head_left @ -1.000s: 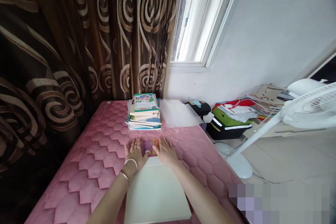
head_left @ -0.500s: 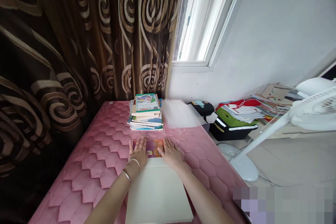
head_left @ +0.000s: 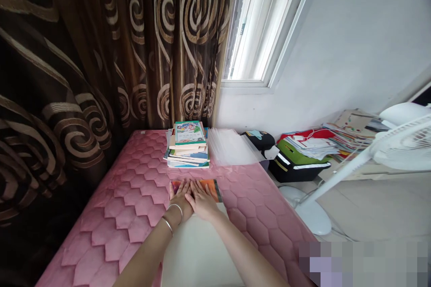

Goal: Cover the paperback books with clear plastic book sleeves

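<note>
My left hand lies flat on a purple and orange printed cover, fingers stretched away from me. Close beside it, my right hand presses flat on the same strip, and the two thumbs meet or overlap. From the near side of the printed strip a large pale sheet extends toward me, between my forearms. Both lie on the pink quilted mattress. Most of the printed picture is hidden under my hands. Two bangles circle my left wrist.
Beyond my hands stands a stack of books, with clear plastic sheets to its right. A white fan and a black and green box stand off the mattress's right side. A brown patterned curtain hangs at the left.
My hands, apart on the left and right of the printed cover before, have slid inward to its middle and now lie side by side. The view has shifted slightly.
</note>
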